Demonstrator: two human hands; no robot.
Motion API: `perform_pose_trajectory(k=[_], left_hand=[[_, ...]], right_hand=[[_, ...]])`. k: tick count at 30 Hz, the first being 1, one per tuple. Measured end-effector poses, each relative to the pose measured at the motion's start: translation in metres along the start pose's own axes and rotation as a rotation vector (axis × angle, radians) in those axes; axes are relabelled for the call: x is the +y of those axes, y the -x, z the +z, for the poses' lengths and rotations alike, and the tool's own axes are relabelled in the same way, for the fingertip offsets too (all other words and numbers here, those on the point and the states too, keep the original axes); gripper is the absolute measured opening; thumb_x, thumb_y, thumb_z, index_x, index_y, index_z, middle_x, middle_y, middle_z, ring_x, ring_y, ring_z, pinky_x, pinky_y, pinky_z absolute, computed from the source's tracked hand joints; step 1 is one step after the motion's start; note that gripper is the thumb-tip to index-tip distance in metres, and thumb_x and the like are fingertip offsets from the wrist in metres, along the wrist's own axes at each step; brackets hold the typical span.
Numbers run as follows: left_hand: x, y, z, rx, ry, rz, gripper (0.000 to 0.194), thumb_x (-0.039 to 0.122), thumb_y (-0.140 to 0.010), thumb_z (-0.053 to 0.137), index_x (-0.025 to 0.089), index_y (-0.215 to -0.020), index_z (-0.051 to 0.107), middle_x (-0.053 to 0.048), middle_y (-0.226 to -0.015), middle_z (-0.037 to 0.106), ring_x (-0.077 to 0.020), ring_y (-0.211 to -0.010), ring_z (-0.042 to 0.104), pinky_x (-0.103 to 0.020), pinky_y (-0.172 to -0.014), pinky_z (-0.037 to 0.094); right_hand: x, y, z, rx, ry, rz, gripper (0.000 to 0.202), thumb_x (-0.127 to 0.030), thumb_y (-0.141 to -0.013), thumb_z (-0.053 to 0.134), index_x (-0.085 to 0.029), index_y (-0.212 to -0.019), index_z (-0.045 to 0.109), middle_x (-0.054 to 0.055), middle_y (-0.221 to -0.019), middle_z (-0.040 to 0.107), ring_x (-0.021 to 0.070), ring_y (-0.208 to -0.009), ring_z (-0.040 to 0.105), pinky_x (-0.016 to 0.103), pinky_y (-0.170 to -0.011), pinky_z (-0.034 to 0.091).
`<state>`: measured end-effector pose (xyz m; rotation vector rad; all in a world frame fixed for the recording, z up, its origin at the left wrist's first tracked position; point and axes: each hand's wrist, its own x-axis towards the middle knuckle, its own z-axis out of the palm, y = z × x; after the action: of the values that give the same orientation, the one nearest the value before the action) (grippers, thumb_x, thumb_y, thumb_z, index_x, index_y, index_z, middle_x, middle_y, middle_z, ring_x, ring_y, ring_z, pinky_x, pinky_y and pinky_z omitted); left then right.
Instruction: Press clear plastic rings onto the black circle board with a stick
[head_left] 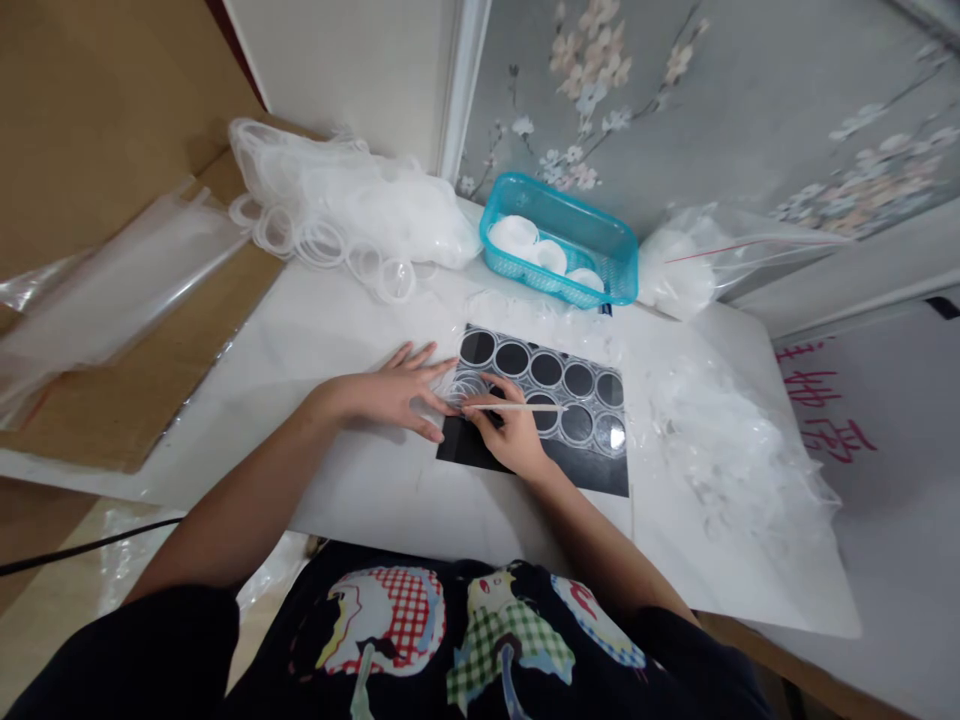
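My left hand lies with fingers spread at the left edge of a black sheet. Its fingertips touch or nearly touch a clear round ring piece on that sheet. In my right hand is a thin pale stick, pinched with its tip at the ring piece and its other end pointing right. Two rows of clear rings rest on the sheet, showing black through their middles. My right hand hides part of the lower row.
A blue plastic basket with several white rolls stands at the back. Left of it lies a bag of clear rings. A zip bag is behind right, and a heap of clear plastic pieces covers the table's right side. Cardboard lies left.
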<state>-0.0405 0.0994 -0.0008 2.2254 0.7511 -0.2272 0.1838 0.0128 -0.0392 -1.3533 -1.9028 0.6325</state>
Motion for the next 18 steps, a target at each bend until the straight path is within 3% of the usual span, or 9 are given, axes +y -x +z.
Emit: perform_pose_trajectory(k=[9, 12, 15, 17, 18], left_hand=[[-0.003, -0.002, 0.002, -0.022, -0.033, 0.003, 0.051, 0.068, -0.079, 0.064, 0.037, -0.119, 0.070, 0.005, -0.165, 0.001, -0.0375, -0.148, -0.017, -0.058, -0.116, -0.010], [-0.001, -0.002, 0.002, -0.025, -0.035, -0.002, 0.050, 0.066, -0.080, 0.064, 0.037, -0.119, 0.070, 0.006, -0.165, 0.002, -0.0371, -0.149, -0.016, -0.057, -0.117, -0.011], [0.002, -0.002, 0.001, -0.047, -0.039, -0.025, 0.047, 0.065, -0.081, 0.064, 0.038, -0.119, 0.070, 0.007, -0.165, -0.001, -0.0353, -0.149, -0.018, -0.056, -0.117, -0.013], [0.003, -0.001, 0.000, -0.059, -0.027, -0.028, 0.047, 0.065, -0.081, 0.063, 0.040, -0.121, 0.068, 0.008, -0.165, -0.003, -0.0346, -0.148, -0.020, -0.056, -0.116, -0.014], [0.003, -0.001, 0.000, -0.061, -0.017, -0.025, 0.047, 0.065, -0.082, 0.063, 0.041, -0.121, 0.068, 0.009, -0.165, -0.003, -0.0342, -0.148, -0.021, -0.056, -0.116, -0.014]], right_hand=[[0.001, 0.003, 0.000, 0.003, 0.060, -0.050, 0.015, -0.029, -0.092, 0.060, -0.025, -0.091, 0.075, 0.004, -0.102, 0.077, 0.0270, -0.121, 0.060, 0.048, -0.105, 0.043], [0.000, 0.009, 0.003, -0.002, 0.210, -0.175, 0.017, -0.024, -0.094, 0.056, -0.026, -0.095, 0.073, 0.003, -0.101, 0.077, 0.0260, -0.123, 0.058, 0.050, -0.110, 0.037], [0.009, -0.003, -0.001, -0.032, 0.395, -0.306, 0.020, -0.019, -0.094, 0.054, -0.028, -0.099, 0.071, 0.001, -0.098, 0.077, 0.0244, -0.120, 0.058, 0.051, -0.115, 0.029], [0.019, -0.024, -0.012, 0.115, 0.457, -0.256, 0.021, -0.019, -0.094, 0.051, -0.026, -0.098, 0.070, 0.002, -0.095, 0.076, 0.0234, -0.112, 0.062, 0.052, -0.112, 0.032], [0.024, -0.037, -0.020, 0.266, 0.456, -0.188, 0.023, -0.020, -0.095, 0.048, -0.025, -0.096, 0.070, 0.003, -0.093, 0.075, 0.0229, -0.106, 0.064, 0.051, -0.108, 0.037]])
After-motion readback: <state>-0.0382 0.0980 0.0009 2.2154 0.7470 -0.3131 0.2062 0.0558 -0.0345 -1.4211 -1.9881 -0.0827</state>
